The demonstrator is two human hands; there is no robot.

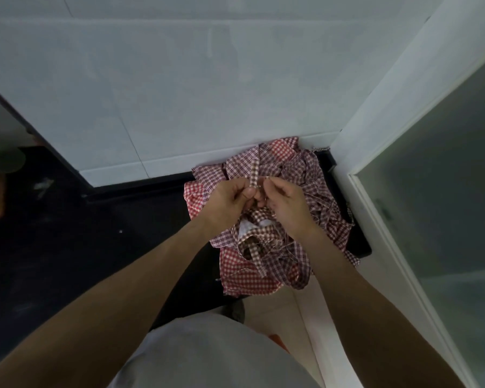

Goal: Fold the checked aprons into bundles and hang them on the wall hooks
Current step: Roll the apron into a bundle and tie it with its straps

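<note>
Two bare hands meet above a heap of checked aprons [266,219] on the dark floor [67,247]: the left hand [230,198] pinches a brown-checked strap [254,175] upright, the right hand [284,203] pinches thin ties beside it; beyond, the heap lies against the white tiled wall [179,93]

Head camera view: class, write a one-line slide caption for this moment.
Both hands, left and right, pinch a checked apron strap above a heap of checked aprons in a white-walled corner.
</note>
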